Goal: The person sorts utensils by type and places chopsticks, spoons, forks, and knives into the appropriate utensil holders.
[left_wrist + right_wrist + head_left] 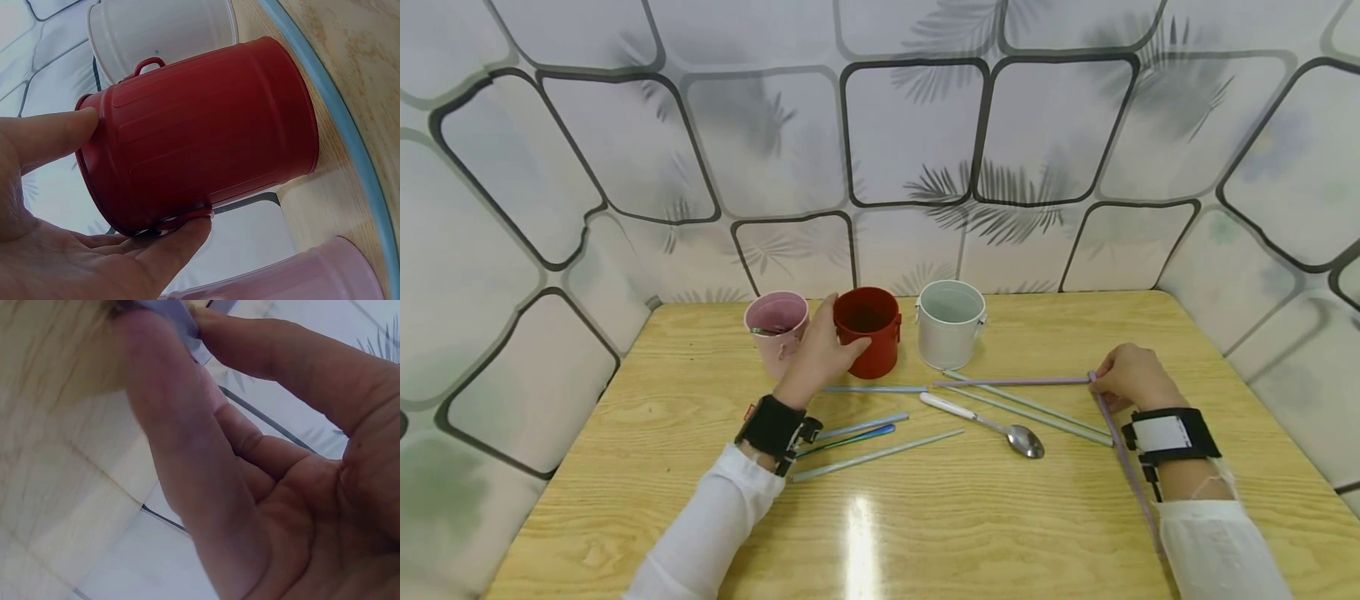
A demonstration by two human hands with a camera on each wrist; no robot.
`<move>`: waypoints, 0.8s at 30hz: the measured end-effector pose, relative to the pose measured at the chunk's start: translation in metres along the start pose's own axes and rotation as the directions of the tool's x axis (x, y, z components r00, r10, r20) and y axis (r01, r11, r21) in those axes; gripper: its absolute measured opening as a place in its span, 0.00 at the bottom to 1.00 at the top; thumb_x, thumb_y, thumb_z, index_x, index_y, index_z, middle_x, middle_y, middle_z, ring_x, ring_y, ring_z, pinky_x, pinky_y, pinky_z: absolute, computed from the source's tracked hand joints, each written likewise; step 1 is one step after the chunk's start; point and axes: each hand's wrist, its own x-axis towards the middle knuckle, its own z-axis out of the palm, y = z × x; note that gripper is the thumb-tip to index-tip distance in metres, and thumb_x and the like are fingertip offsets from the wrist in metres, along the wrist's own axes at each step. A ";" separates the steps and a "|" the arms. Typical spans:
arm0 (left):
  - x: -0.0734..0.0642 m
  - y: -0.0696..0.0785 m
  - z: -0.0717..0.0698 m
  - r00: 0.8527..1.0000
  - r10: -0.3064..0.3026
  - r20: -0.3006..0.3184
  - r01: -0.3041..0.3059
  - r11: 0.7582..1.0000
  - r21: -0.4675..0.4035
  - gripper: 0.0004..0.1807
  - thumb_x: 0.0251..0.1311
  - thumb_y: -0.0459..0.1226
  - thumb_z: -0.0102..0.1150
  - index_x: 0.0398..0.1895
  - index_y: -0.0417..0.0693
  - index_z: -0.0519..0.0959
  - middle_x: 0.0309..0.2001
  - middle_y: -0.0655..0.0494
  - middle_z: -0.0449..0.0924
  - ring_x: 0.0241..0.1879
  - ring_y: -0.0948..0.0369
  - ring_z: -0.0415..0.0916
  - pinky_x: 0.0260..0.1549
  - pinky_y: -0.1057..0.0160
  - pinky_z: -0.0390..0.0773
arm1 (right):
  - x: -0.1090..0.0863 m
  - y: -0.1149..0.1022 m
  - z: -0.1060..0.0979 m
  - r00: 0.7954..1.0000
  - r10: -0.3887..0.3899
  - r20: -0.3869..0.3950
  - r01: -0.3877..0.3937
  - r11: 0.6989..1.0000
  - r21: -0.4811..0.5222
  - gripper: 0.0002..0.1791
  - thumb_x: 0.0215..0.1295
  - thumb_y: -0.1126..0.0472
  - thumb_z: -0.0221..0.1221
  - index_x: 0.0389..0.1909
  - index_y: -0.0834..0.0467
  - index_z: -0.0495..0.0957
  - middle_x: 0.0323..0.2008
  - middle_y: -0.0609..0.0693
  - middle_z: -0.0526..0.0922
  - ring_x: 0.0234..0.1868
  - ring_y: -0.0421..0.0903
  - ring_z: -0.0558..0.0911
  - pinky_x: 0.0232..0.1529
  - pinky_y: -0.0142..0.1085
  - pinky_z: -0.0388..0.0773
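My left hand (822, 350) grips a small red metal bucket (880, 354) near its upper rim. In the left wrist view the thumb (69, 128) presses the bucket's side by the rim, while the other fingers lie along the handle side. The bucket stands between a pink bucket (775, 350) and a white bucket (950, 333). At the right, my right hand (1135, 379) pinches a long lilac strip (1015, 382) at its bent corner, between thumb and index finger. One length runs left from the corner, another toward the table's front. The right wrist view shows only a short piece (172, 319).
A spoon with a white handle (981, 421) lies mid-table. Around it lie pale green strips (880, 456), light blue strips (876, 389) and a thin blue-and-green stick (850, 439). A metal utensil (763, 332) rests in the pink bucket. A patterned wall (910, 133) rises behind the table (970, 533).
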 end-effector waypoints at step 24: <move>0.003 -0.003 0.000 1.000 -0.027 0.009 0.027 0.999 0.032 0.49 0.63 0.35 0.70 0.78 0.28 0.50 0.71 0.31 0.65 0.70 0.40 0.67 0.68 0.42 0.69 | -0.020 -0.021 -0.025 0.986 -0.113 -0.124 0.106 0.992 -0.062 0.18 0.67 0.64 0.61 0.48 0.78 0.78 0.35 0.66 0.85 0.24 0.51 0.88 0.30 0.47 0.87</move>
